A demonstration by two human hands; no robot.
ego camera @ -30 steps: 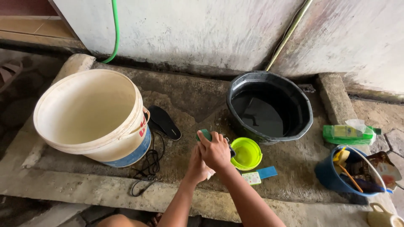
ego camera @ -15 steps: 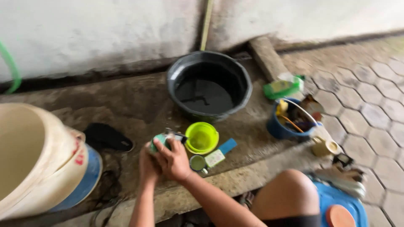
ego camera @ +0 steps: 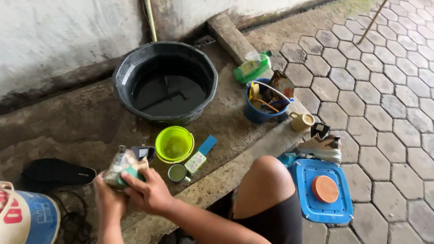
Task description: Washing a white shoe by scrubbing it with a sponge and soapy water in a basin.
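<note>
Shoe [ego camera: 121, 163] is being gripped by both hands, left [ego camera: 108, 195] beneath, right [ego camera: 149, 193] pressing a green sponge [ego camera: 128, 175]; likely wet, slippery, soft.

Washing spot by a stained wall

A black basin [ego camera: 165, 81] of dark water sits on the concrete surface [ego camera: 68, 122], with a lime-green bowl [ego camera: 174, 144] just before it and a small cup [ego camera: 177, 172] nearer still. A blue bucket [ego camera: 260, 114] full of tools stands right of it, a green bottle [ego camera: 252, 67] behind. A black insole [ego camera: 56, 171] lies left; a blue lid [ego camera: 321, 192] rests on the pavers.
</note>
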